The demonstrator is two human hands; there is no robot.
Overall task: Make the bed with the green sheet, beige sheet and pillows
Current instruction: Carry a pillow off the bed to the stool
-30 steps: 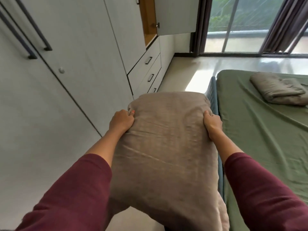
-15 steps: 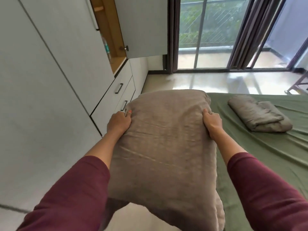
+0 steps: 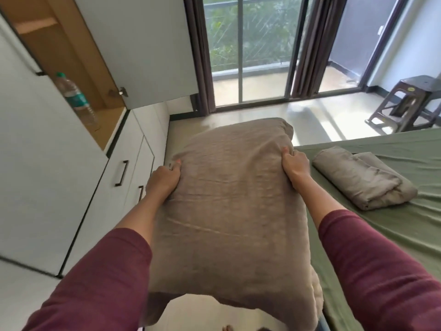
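Beige pillow (image 3: pixel 229 201) held up in the air beside the bed, over the floor. Left hand (image 3: pixel 164 179) grips its left edge, right hand (image 3: pixel 294 167) grips its right edge, fingers curled into fabric. Right of it: green sheet (image 3: pixel 381 235) spread on mattress, folded beige sheet (image 3: pixel 362 177) lying on it. Farther: water bottle (image 3: pixel 76 99) in open cabinet, brown stool (image 3: pixel 405 103) by window.

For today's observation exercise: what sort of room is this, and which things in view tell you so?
Most likely a bedroom. A bed covered with a green sheet, a pillow held in both hands, and a built-in wardrobe with drawers along the wall point to it.
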